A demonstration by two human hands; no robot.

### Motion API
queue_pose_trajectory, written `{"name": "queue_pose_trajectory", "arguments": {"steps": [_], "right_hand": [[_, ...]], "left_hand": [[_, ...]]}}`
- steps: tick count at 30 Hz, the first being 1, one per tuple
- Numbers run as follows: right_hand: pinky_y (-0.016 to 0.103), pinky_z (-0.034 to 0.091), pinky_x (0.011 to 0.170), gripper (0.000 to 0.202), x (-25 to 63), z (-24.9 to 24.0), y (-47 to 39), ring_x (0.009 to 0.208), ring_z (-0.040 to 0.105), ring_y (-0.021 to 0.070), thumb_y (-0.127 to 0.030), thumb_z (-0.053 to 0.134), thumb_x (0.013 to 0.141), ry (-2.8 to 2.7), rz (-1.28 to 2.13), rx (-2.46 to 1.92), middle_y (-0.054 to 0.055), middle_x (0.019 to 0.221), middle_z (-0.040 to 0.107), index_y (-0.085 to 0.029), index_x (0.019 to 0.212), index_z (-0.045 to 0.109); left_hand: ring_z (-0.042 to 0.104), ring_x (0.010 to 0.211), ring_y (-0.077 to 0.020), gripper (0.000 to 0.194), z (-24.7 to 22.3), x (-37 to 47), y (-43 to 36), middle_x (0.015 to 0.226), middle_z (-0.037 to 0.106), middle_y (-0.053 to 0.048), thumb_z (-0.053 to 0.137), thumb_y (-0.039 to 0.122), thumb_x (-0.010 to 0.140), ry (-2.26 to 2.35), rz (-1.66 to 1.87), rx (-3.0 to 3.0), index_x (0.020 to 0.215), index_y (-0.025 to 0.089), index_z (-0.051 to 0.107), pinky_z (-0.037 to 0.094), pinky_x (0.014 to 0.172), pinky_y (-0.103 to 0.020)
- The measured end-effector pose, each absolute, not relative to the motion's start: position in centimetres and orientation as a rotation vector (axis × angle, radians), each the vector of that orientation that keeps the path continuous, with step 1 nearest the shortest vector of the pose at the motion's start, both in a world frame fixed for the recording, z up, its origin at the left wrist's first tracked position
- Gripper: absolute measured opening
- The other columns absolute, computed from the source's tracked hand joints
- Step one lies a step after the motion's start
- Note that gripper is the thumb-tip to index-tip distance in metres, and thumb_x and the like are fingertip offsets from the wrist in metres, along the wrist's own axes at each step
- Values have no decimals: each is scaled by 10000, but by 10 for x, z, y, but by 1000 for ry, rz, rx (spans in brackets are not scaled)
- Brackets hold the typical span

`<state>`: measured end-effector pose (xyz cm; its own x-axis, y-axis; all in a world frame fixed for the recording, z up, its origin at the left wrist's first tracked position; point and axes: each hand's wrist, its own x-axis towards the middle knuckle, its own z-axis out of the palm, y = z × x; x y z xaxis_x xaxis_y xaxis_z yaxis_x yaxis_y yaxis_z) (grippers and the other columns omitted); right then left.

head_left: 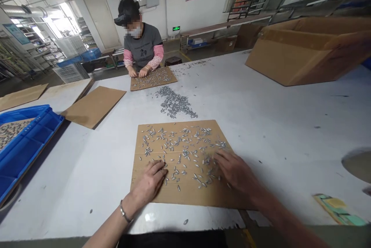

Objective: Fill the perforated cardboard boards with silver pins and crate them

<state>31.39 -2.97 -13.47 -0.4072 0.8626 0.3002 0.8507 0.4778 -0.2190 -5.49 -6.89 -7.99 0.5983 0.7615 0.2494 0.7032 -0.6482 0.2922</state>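
A cardboard sheet [185,196] lies on the white table in front of me, with many small silvery spindle-shaped pieces [185,153] scattered over it. My left hand [149,180] rests at the sheet's left side, fingers curled and together at some pieces; what they hold, if anything, is hidden. Over the right side is my right hand [234,169], somewhat blurred, its fingers reaching among the pieces near the right edge. Whether it grips one cannot be made out. Beyond the sheet sits a loose pile of the same pieces [175,103].
Across the table [290,124], a person [143,47] handles pieces on another cardboard sheet [135,85]. A blue crate [37,136] stands at the left beside a bare cardboard sheet [95,105]. A large cardboard box [295,55] is at the back right, a green-yellow item [337,207] at the front right.
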Motion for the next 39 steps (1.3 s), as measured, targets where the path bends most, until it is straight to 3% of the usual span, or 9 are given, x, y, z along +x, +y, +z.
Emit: {"name": "queue_pose_trajectory", "arguments": {"steps": [10,16,21,25,28,34,39], "right_hand": [[453,475,1077,430,231,-130,-100,1194,646,255,-133,394,991,-2368,205,-1187,100,1234,750,-243,1209,748],[351,558,869,402,200,-124,-101,970,701,216,-249,358,1056,-2312,330,-1185,83,1053,765,-258,1077,759],[301,548,746,341,201,-111,-129,826,689,184,-299,382,1067,-2381,570,-1178,52,941,730,-267,1024,719],[304,539,748,310,207,-110,-158,841,669,183,-232,390,1051,-2511,709,-1067,40,923,685,-262,936,676],[312,538,715,341,206,-118,-164,794,653,187,-191,348,1051,-2498,622,-1115,48,884,665,-249,896,646],[326,554,768,311,211,-130,-127,899,673,218,-182,359,1047,-2390,261,-1225,96,1013,709,-241,1074,663],[352,538,821,365,220,-135,-106,929,657,244,-65,427,935,-2484,36,-1200,95,1000,739,-260,1083,697]], "left_hand": [[675,1095,-258,268,-86,-86,-131,1218,732,-124,452,186,1061,1560,741,2510,1172,207,695,595,943,-467],[671,902,-231,253,-86,-102,-151,1001,725,-110,462,258,1064,1784,856,2326,1088,218,711,576,796,-413],[668,921,-230,215,-92,-89,-165,1004,724,-99,490,249,1058,1748,907,2276,1100,221,699,551,818,-415],[678,927,-230,180,-97,-79,-174,1003,727,-87,519,229,1045,1696,939,2289,1115,223,685,538,838,-422],[673,915,-224,167,-100,-76,-175,992,727,-80,531,208,1038,1695,989,2304,1112,214,680,528,830,-415],[669,910,-219,171,-103,-68,-167,984,725,-82,521,201,1040,1678,1013,2301,1111,217,675,522,807,-401],[659,894,-228,179,-106,-58,-153,951,710,-91,509,192,1035,1681,1026,2336,1109,206,672,532,790,-402]]}}
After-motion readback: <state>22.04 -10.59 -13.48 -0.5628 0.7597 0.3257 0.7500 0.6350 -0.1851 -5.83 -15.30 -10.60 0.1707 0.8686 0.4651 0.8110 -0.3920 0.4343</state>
